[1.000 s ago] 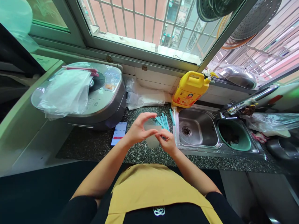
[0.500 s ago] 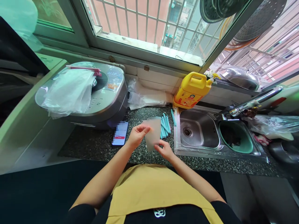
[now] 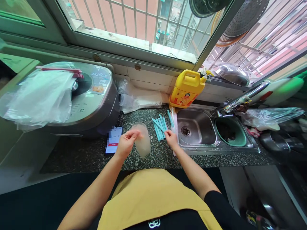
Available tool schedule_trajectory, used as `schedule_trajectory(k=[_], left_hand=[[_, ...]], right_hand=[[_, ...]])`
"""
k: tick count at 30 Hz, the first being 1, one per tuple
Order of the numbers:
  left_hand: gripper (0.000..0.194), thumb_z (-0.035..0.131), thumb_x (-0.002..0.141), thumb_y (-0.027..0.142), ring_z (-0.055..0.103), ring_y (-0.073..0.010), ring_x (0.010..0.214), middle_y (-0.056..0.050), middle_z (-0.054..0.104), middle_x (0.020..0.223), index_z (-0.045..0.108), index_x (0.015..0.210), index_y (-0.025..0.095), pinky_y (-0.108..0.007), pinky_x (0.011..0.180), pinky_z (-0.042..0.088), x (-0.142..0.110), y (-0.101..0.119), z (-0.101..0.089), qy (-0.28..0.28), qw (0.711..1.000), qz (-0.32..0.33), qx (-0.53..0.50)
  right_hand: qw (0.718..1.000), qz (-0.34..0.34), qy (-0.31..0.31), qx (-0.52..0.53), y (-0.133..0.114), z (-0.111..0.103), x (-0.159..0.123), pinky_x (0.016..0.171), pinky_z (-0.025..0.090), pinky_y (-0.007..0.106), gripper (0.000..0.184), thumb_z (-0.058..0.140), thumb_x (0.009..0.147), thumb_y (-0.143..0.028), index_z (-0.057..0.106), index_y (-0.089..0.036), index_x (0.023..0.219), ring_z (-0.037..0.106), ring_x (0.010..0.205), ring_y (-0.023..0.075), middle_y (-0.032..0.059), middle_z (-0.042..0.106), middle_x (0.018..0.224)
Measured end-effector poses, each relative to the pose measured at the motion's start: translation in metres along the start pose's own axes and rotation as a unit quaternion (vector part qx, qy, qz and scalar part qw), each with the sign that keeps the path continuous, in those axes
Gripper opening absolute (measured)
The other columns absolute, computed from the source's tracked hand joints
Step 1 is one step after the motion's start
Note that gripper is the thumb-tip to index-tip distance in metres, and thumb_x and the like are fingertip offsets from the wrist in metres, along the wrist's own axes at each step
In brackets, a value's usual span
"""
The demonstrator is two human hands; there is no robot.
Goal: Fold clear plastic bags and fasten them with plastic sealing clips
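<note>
Nearest my view is a yellow apron (image 3: 148, 191), below both grips. Over the speckled tabletop (image 3: 79, 153), I have the left grip (image 3: 127, 142) pinched together on a cloudy translucent sleeve (image 3: 144, 146), which hangs just to that grip's right. My right grip (image 3: 171, 139) has its fingertips at the end of a slanting strip in the teal strips (image 3: 157, 131); from here I cannot tell whether they are clamped on it. The pile lies to its left and slightly beyond. A phone (image 3: 114, 140) sits just left of the left grip, and a steel sink (image 3: 201, 123) is right of the right one. Farther out, I see a single teal strip (image 3: 170, 118) beyond the right grip, then a yellow jug (image 3: 185, 91); a grey cooker (image 3: 82, 110) stands beyond and left of the left grip.
</note>
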State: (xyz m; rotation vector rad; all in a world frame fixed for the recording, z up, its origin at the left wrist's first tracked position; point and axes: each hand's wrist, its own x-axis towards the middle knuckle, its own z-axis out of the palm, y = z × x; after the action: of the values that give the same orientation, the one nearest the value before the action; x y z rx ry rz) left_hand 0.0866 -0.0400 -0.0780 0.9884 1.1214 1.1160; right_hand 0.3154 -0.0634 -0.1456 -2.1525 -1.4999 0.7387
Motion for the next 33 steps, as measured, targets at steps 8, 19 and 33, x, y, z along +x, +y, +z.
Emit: schedule_trajectory(k=[8,19,33], left_hand=[[0.048,0.072,0.058,0.060,0.061,-0.0166,0.066,-0.005,0.069,0.069,0.068,0.071,0.014,-0.027,0.066,0.048,-0.006,0.006,0.002,-0.017,0.998,0.010,0.058],[0.037,0.070,0.061,0.051,0.055,-0.0138,0.062,-0.002,0.064,0.064,0.065,0.064,0.014,-0.025,0.062,0.044,-0.002,0.003,0.005,-0.009,0.997,-0.001,0.072],[0.028,0.062,0.067,0.043,0.052,-0.0121,0.055,0.001,0.060,0.057,0.061,0.061,0.015,-0.023,0.055,0.041,-0.001,0.000,0.017,-0.060,0.991,0.005,0.116]], right_hand=[[0.984,0.103,-0.019,-0.146,0.019,-0.018,0.061,0.085,0.046,0.034,0.027,0.055,0.082,-0.034,0.065,-0.017,0.100,0.062,0.101,0.0247,0.0118,0.067,0.107],[0.974,0.138,-0.015,-0.181,0.004,-0.021,0.066,0.085,0.046,0.036,0.026,0.055,0.080,-0.015,0.065,-0.009,0.103,0.062,0.105,0.0306,0.0230,0.063,0.112],[0.943,-0.289,0.021,0.164,-0.059,-0.037,-0.039,0.091,0.045,0.040,0.006,0.059,0.075,-0.022,0.061,-0.019,0.079,0.057,0.108,0.0225,0.0103,0.062,0.113]])
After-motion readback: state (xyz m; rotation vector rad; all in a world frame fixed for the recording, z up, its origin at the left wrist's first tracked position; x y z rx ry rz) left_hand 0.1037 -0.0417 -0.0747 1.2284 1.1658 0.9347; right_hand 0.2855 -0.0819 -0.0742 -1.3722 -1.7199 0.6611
